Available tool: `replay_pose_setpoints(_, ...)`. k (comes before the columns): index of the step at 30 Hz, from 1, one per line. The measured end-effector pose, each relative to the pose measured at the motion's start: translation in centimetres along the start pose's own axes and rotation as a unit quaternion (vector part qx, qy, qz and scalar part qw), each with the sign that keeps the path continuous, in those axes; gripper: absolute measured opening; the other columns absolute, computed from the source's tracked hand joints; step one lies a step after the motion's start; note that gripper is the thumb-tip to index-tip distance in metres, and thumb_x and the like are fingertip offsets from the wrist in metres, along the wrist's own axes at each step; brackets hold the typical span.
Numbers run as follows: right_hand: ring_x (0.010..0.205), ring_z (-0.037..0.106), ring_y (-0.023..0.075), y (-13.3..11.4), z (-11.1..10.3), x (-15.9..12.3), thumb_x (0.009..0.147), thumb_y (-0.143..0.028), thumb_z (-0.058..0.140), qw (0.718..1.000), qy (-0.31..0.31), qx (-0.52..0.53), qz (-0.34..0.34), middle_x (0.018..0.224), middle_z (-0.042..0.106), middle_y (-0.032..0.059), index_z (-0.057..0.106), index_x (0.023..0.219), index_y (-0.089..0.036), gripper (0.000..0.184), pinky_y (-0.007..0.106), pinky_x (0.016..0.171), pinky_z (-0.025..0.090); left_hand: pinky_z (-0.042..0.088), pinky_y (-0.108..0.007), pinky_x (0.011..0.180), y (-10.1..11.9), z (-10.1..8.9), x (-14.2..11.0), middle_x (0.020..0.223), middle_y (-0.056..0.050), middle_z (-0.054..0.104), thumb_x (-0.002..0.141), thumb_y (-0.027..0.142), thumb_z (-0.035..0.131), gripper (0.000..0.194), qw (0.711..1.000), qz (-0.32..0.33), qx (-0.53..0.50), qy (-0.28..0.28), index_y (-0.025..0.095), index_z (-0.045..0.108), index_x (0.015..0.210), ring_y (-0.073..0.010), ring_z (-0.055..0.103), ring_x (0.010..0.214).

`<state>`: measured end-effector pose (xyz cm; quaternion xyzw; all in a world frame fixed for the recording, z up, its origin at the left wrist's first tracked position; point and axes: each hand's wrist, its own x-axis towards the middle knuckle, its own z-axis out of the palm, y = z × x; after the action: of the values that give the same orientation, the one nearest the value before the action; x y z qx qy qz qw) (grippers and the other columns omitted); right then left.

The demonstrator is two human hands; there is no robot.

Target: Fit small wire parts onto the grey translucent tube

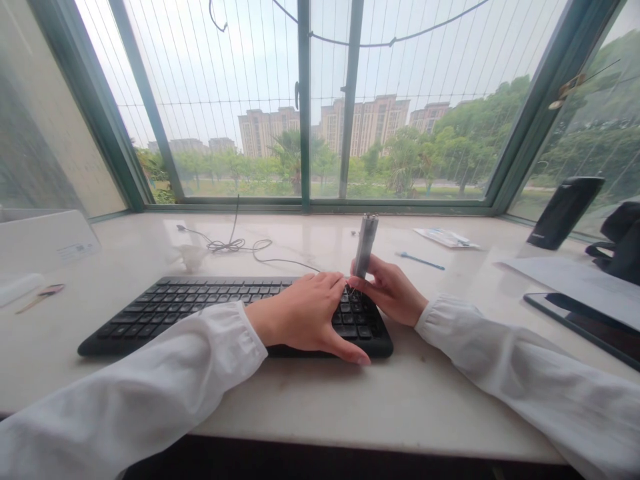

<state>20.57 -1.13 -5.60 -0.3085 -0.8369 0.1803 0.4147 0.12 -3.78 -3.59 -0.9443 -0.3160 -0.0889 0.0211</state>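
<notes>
A black keyboard [165, 307] lies on the white sill. My left hand [305, 313] rests palm down across its right part, thumb stretched toward the front edge and fingers extended. Its fingertips reach the lower end of a grey bar-shaped keycap puller [366, 243]; whether they touch it I cannot tell. My right hand [393, 287] is closed around the puller's lower part and holds it almost upright over the right-hand keys. Thin wires show at its bottom end, near the keys. Several keys are hidden beneath my left hand.
Behind the keyboard runs a coiled black cable [230, 245]. To the right are a blue pen-like stick [420, 260], a small packet [445, 238], a dark tablet or phone [590, 327], white paper [575, 277] and a black cylinder [565, 212]. A white box [47, 237] stands left.
</notes>
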Motion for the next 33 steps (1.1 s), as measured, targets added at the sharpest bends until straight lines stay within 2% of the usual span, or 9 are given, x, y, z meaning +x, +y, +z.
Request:
replay_pose_setpoints(7, 0.069, 0.053, 0.0122, 0.04, 0.02, 0.02, 0.093, -0.041, 0.054, 1.0, 0.004, 0.024, 0.01, 0.078, 0.057, 0.001, 0.054, 0.088, -0.018, 0.023, 0.021, 0.054, 0.048, 0.038, -0.042, 0.103, 0.17, -0.21, -0.04, 0.133, -0.018, 0.054, 0.065, 0.091, 0.046, 0.108, 1.0, -0.002, 0.0, -0.001, 0.01, 0.043, 0.138, -0.0349, 0.051, 0.12)
replay_pose_setpoints(15, 0.069, 0.056, 0.0121, -0.31, -0.18, -0.49, 0.095, -0.037, 0.051, 0.997, -0.032, -0.033, -0.057, 0.085, 0.062, 0.0017, 0.049, 0.098, -0.021, 0.016, 0.025, 0.063, 0.058, 0.039, -0.042, 0.101, 0.04, -0.08, -0.08, 0.128, -0.016, 0.056, 0.067, 0.088, 0.048, 0.098, 1.0, -0.003, -0.009, 0.003, 0.012, 0.05, 0.13, -0.0336, 0.054, 0.115)
replay_pose_setpoints(25, 0.064, 0.051, 0.0107, -0.07, -0.08, -0.16, 0.094, -0.042, 0.052, 1.0, -0.002, -0.028, -0.012, 0.081, 0.059, 0.0004, 0.052, 0.091, -0.02, 0.022, 0.019, 0.047, 0.044, 0.038, -0.042, 0.102, 0.04, 0.06, 0.0, 0.13, -0.016, 0.055, 0.066, 0.089, 0.048, 0.103, 1.0, 0.001, -0.007, 0.01, 0.013, 0.045, 0.135, -0.0342, 0.053, 0.118)
replay_pose_setpoints(33, 0.065, 0.049, 0.0112, -0.1, -0.03, 0.11, 0.093, -0.044, 0.054, 1.0, 0.004, 0.01, 0.007, 0.077, 0.057, 0.0007, 0.054, 0.086, -0.019, 0.026, 0.02, 0.049, 0.042, 0.038, -0.042, 0.103, 0.01, 0.06, -0.08, 0.131, -0.018, 0.055, 0.066, 0.09, 0.045, 0.106, 1.0, 0.0, 0.0, 0.008, 0.01, 0.046, 0.135, -0.0342, 0.052, 0.119)
